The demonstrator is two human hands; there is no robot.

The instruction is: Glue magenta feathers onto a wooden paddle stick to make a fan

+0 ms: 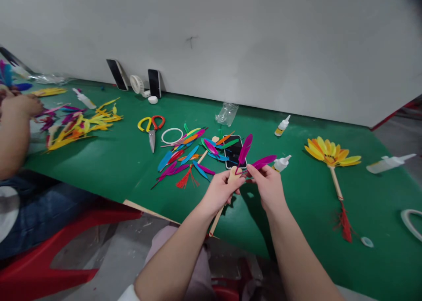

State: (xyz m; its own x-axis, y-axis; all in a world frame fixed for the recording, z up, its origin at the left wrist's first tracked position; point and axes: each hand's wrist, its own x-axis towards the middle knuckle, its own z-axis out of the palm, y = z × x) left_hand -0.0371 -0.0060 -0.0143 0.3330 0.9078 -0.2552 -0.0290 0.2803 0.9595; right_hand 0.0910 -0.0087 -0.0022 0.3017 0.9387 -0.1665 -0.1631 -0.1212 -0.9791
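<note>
My left hand is closed around the wooden head of a fan handle, whose stick points down toward the table edge. A magenta feather stands up from that head. In my right hand, thumb and fingers pinch a second magenta feather, its quill end close to the wooden head. Just beyond my hands lies a dark-screened phone. Loose coloured feathers spread to the left, around another wooden stick and a red tassel. A glue bottle is partly behind my right hand.
Scissors and a white ring lie left on the green table. A yellow feather fan and glue bottle are right. Another glue bottle stands farther back. A co-worker's arm is at left, near yellow feathers.
</note>
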